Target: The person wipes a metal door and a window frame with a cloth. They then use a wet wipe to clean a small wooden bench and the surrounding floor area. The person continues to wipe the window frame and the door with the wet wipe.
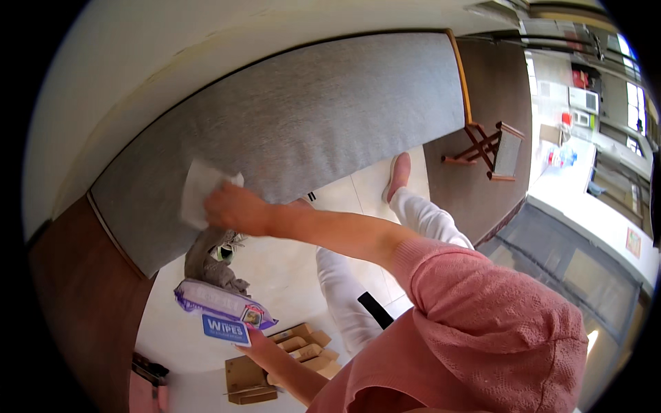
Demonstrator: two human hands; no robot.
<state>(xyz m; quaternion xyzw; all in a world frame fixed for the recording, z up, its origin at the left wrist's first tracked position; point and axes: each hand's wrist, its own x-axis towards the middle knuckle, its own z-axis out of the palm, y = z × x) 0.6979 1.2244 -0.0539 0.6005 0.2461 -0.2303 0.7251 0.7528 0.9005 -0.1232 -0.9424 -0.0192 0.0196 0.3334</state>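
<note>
My right hand (235, 209) grips a white wipe (195, 193) against the grey cloth-covered top of a long, low piece of furniture (310, 108), near its left end. Hand and wipe are blurred. Lower down, my left hand (254, 340) holds a purple and white pack of wet wipes (217, 302), its fingers mostly hidden by the pack. A blue lid or tag with writing (225, 329) sticks out from the pack's side. Between the two hands, a crumpled grey-brown cloth (214, 266) hangs beside the furniture's front edge.
Opened cardboard boxes (253, 379) lie on the pale floor behind my left forearm. A folding stool (503, 152) stands past the furniture's right end, on brown flooring. A wall (129, 93) runs along the back. A water bottle (562, 156) is farther off at right.
</note>
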